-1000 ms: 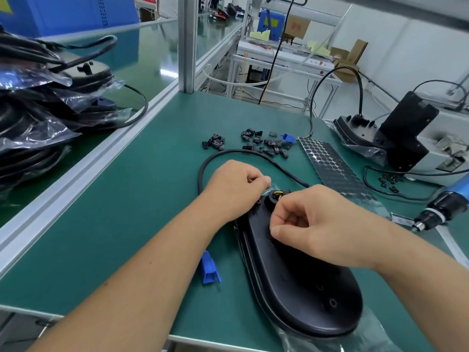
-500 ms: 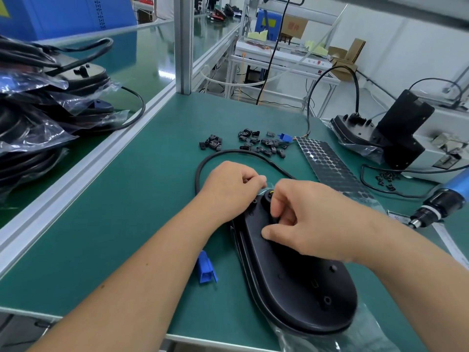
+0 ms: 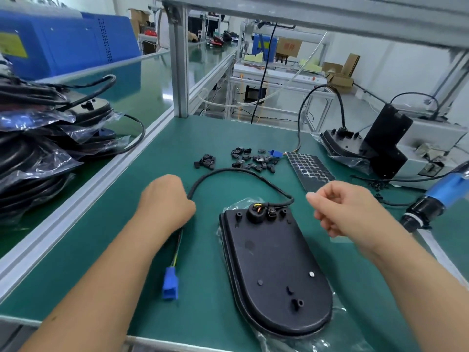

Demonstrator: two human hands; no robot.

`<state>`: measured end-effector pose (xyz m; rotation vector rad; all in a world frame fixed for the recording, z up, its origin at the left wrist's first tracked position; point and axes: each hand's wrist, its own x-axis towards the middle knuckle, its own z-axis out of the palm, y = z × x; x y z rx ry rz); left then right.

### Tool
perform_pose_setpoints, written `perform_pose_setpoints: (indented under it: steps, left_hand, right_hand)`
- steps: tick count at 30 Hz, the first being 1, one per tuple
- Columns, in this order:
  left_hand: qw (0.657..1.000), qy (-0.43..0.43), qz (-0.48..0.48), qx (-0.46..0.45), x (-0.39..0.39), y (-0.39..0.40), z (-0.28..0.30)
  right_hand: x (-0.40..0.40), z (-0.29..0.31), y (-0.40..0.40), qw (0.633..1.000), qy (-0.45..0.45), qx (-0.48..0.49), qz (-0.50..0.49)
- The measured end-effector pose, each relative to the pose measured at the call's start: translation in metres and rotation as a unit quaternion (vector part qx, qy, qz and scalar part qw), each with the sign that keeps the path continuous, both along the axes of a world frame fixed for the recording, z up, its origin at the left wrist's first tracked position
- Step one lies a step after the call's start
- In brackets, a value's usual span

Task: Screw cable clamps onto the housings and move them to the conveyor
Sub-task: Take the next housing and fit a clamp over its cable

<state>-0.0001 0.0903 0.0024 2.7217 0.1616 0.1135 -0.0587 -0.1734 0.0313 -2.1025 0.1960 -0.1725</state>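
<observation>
A factory assembly line: green workbench (image 3: 228,138), aluminium framing (image 3: 179,72), stacked housings (image 3: 38,153).

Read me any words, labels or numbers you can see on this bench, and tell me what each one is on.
None can be read.
Yellow label on the blue crate: print too blurred.
Cardboard box at the back: red marks, too small to read.
Black housing: no lettering visible.

Black oval housing (image 3: 274,270) flat on mat, cable clamp (image 3: 272,213) at top edge, loose clamps (image 3: 253,160) beyond
</observation>
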Motion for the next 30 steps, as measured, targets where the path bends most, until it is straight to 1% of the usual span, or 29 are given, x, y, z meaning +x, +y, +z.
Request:
perform_pose_setpoints:
  steps: [1,2,3,4,5,7,9,10,12,13,17,20,22,23,25,26,27,28,29,30]
  left_hand:
    - [0.999,-0.015,0.004,-0.042,0.000,0.003,0.003]
    - [0.994,-0.039,0.010,-0.102,0.001,0.008,0.005]
    - [0.982,-0.068,0.012,-0.176,0.000,0.011,0.009]
    - [0.963,-0.105,0.010,-0.249,-0.002,0.014,0.014]
    - [0.943,-0.146,-0.003,-0.298,-0.005,0.016,0.020]
    - [0.911,-0.221,-0.056,-0.342,-0.009,0.017,0.035]
    - [0.889,-0.260,-0.123,-0.357,-0.013,0.013,0.051]
    - [0.885,-0.266,-0.152,-0.352,-0.013,0.009,0.057]
    - [0.881,-0.257,-0.194,-0.347,-0.012,0.000,0.064]
    - [0.882,-0.244,-0.209,-0.345,-0.012,-0.007,0.066]
    - [0.890,-0.168,-0.260,-0.334,-0.014,-0.031,0.058]
    - [0.875,-0.143,-0.284,-0.365,-0.023,-0.036,0.046]
    - [0.857,-0.108,-0.304,-0.401,-0.033,-0.039,0.038]
    - [0.856,-0.099,-0.303,-0.408,-0.039,-0.039,0.031]
    - [0.884,-0.128,-0.261,-0.366,-0.052,-0.037,0.014]
    - [0.901,-0.151,-0.228,-0.336,-0.059,-0.035,0.005]
    - [0.910,-0.155,-0.203,-0.327,-0.066,-0.034,-0.001]
    - [0.916,-0.149,-0.176,-0.328,-0.073,-0.033,-0.007]
    - [0.918,-0.147,-0.143,-0.339,-0.078,-0.032,-0.014]
    - [0.928,-0.155,-0.096,-0.324,-0.082,-0.032,-0.017]
  right_hand:
    - [-0.001,-0.004,-0.003,1.000,-0.003,0.010,-0.007]
    - [-0.002,-0.007,-0.004,1.000,-0.008,0.017,-0.010]
    - [-0.003,-0.010,-0.006,1.000,-0.017,0.021,-0.011]
    - [-0.004,-0.010,-0.007,0.999,-0.030,0.024,-0.013]
    - [-0.004,-0.011,-0.008,0.998,-0.047,0.024,-0.015]
    - [-0.003,-0.010,-0.009,0.996,-0.084,0.014,-0.023]
    - [0.002,-0.006,-0.009,0.993,-0.099,0.044,-0.039]
    - [0.005,-0.003,-0.010,0.991,-0.092,0.087,-0.042]
    - [0.010,0.006,-0.011,0.982,-0.059,0.178,-0.036]
    - [0.012,0.010,-0.011,0.977,-0.042,0.205,-0.036]
    - [0.017,0.016,-0.013,0.970,-0.007,0.242,-0.020]
    - [0.011,0.021,-0.014,0.969,-0.004,0.248,0.010]
    - [0.002,0.023,-0.017,0.977,-0.009,0.207,0.050]
    - [-0.003,0.022,-0.019,0.985,-0.016,0.161,0.065]
    - [-0.016,0.014,-0.018,0.995,-0.027,0.043,0.083]
    - [-0.024,0.008,-0.017,0.996,-0.028,-0.008,0.081]
    - [-0.032,0.001,-0.017,0.996,-0.028,-0.049,0.072]
    - [-0.039,-0.006,-0.016,0.995,-0.025,-0.076,0.059]
    - [-0.046,-0.012,-0.015,0.995,-0.018,-0.085,0.050]
    - [-0.050,-0.016,-0.014,0.996,-0.007,-0.081,0.047]
